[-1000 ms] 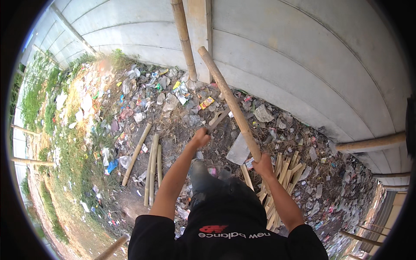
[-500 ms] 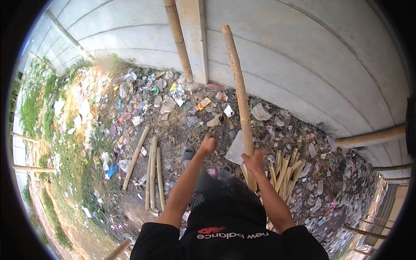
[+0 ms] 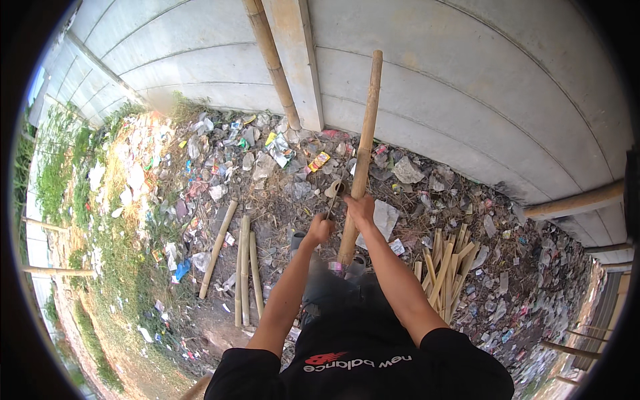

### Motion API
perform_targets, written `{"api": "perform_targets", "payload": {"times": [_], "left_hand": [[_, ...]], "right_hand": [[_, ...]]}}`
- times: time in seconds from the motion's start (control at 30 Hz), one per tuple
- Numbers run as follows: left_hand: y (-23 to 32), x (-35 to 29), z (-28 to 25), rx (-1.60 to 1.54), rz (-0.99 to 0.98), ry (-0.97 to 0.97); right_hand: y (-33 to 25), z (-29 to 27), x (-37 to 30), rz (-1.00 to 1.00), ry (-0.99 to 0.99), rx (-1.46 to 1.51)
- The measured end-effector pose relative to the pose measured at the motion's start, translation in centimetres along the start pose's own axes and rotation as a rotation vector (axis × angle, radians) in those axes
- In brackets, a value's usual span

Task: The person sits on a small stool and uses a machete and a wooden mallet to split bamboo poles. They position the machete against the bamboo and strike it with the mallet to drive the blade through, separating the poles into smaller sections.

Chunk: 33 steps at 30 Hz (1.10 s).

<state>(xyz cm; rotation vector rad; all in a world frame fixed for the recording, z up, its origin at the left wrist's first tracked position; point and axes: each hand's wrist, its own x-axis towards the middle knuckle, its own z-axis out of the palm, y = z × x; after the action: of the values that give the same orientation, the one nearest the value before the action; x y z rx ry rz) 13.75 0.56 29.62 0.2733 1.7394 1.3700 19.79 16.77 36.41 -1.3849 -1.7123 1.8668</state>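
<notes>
My right hand (image 3: 361, 208) is closed around a long bamboo pole (image 3: 365, 143), which stands nearly upright with its lower end by my feet. To its left, my left hand (image 3: 321, 229) is a fist around a thin, dark, blade-like tool (image 3: 334, 200), seen almost edge-on and pointing away from me toward the pole. Just beyond my hands lies a short hollow bamboo piece (image 3: 331, 190), partly hidden by the tool.
Split bamboo strips (image 3: 450, 273) are heaped on the right. Several cut bamboo lengths (image 3: 245, 267) lie on the left. Litter covers the ground up to a concrete panel wall (image 3: 453, 93). Another bamboo pole (image 3: 272, 60) leans beside the wall's post (image 3: 293, 53).
My right hand has moved left and farther from me with the pole, whose top now tilts rightward. The blade-like tool in my left hand has come into view beside it.
</notes>
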Motion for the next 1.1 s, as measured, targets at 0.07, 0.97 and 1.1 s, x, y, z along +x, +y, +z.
{"api": "perform_targets", "payload": {"times": [0.07, 0.97, 1.1], "left_hand": [[2.2, -0.7, -1.2, -0.008, -0.031, -0.035], [3.6, -3.2, -2.3, -0.059, -0.126, -0.028], [2.7, -3.2, -3.2, 0.006, -0.128, -0.042]], "right_hand": [[-0.1, 0.3, 0.3, 0.051, -0.012, 0.035], [2.5, 1.3, 0.9, 0.019, 0.069, -0.15], [2.0, 1.3, -1.0, 0.03, 0.064, -0.107]]}}
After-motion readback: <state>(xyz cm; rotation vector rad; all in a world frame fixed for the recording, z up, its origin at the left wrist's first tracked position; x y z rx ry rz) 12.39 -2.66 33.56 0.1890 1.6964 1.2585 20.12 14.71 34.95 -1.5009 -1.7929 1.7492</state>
